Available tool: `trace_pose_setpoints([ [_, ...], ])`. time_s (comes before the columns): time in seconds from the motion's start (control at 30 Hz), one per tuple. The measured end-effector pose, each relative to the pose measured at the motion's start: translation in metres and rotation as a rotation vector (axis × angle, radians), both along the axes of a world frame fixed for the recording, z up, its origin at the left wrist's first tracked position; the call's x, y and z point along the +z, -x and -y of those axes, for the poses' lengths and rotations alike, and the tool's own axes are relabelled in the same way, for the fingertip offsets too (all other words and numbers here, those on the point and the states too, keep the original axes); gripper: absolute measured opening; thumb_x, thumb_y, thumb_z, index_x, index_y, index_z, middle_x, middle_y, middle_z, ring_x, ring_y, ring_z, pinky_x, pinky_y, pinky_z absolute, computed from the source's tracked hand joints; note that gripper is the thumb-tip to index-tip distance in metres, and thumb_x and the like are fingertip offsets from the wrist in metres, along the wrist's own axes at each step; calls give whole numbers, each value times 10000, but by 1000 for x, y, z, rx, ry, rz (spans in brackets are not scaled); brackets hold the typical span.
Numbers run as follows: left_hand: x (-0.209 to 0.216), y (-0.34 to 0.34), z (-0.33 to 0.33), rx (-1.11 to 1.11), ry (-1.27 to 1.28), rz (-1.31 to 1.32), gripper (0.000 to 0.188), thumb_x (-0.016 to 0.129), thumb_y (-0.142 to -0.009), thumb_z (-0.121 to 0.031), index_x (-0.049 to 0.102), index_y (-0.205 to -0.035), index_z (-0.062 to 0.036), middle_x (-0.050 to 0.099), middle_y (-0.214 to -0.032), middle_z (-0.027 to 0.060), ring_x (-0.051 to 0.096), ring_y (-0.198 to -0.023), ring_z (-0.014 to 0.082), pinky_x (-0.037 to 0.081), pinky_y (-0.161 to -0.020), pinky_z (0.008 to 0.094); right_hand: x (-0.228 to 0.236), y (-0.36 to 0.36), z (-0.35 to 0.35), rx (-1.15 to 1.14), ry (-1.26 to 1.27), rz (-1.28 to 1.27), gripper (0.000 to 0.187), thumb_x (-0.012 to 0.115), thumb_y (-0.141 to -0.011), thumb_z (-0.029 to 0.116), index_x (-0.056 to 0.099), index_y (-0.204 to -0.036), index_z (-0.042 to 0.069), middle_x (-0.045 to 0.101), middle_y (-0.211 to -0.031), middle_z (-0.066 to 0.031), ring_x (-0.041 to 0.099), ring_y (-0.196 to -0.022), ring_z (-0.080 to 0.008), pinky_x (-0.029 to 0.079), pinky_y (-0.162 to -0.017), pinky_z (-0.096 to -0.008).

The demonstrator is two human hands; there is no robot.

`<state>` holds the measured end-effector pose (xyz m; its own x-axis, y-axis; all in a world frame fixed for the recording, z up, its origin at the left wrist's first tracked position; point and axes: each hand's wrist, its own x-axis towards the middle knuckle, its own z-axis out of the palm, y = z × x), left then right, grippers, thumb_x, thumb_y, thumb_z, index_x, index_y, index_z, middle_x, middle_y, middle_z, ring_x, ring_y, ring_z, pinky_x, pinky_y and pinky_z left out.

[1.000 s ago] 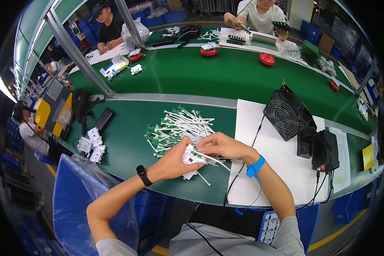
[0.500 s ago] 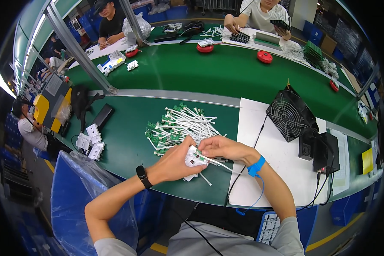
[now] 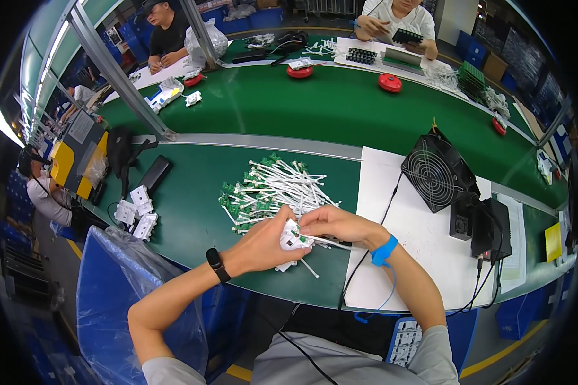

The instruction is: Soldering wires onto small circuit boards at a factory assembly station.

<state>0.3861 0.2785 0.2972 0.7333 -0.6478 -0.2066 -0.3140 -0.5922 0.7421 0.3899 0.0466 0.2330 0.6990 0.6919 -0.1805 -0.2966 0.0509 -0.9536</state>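
Note:
Over the near edge of the green bench, my left hand (image 3: 261, 246) is closed round a small white plastic housing (image 3: 290, 242) with a dark square opening. My right hand (image 3: 340, 224) pinches a small green circuit board (image 3: 300, 237) against the housing's upper right side. A white cable (image 3: 328, 242) runs from the board out to the right beneath my right hand; my fingers partly cover the board. Just beyond my hands lies a heap of white cables with green boards (image 3: 286, 186). Another white housing (image 3: 286, 265) shows partly below my left hand.
White housings (image 3: 145, 226) lie at the bench's left, beside a blue bin (image 3: 106, 289) lined with clear plastic. A black fan (image 3: 431, 172) and black power box (image 3: 492, 230) stand on white board at right. Across the green belt (image 3: 250, 106), two people sit. A blue wrist-strap cord hangs from my right wrist.
Red discs and white parts on the belt have shifted left. The person at far right has lifted a hand off the black tray. My hands have barely moved, still holding the housing and board.

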Motion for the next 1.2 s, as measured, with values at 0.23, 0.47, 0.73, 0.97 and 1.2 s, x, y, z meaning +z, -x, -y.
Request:
trace_pose_setpoints([
  [0.23,-15,-4,-5,40,106,80,538,807,-893,-303,482,-1231,-40,681,-867,148,690,-772,272,520,-671,386,9,5,-6,-176,130,224,227,661,-1024,165,724,-1123,-28,735,-985,-52,656,-869,-100,537,-782,-264],
  [0.47,-24,-12,-1,206,310,-72,349,732,-944,-205,542,-1192,-50,588,-748,66,515,-629,140,403,-572,337,31,11,-6,-305,246,206,240,691,-1001,195,735,-1105,-16,740,-928,-83,663,-778,-135,540,-699,-295],
  [0.73,-20,-19,27,277,169,331,317,659,-939,-206,518,-1188,-68,642,-784,169,642,-707,375,473,-645,483,63,51,7,-632,628,696,235,615,-950,104,738,-1109,-19,731,-1005,-231,708,-865,-407,557,-789,-458],
  [0.97,-19,-22,124,322,510,50,315,665,-968,-191,510,-1190,-30,661,-863,131,649,-760,233,507,-678,392,66,96,16,-776,617,775,307,555,-956,37,643,-1229,-71,672,-1008,-248,666,-921,-450,529,-814,-510],
  [1.2,-22,-7,177,56,477,-7,363,743,-938,-104,530,-1217,-15,678,-912,90,627,-795,132,507,-685,306,48,152,74,-864,444,647,196,593,-1006,70,569,-1168,-36,655,-954,-127,656,-769,-228,509,-651,-357],
])
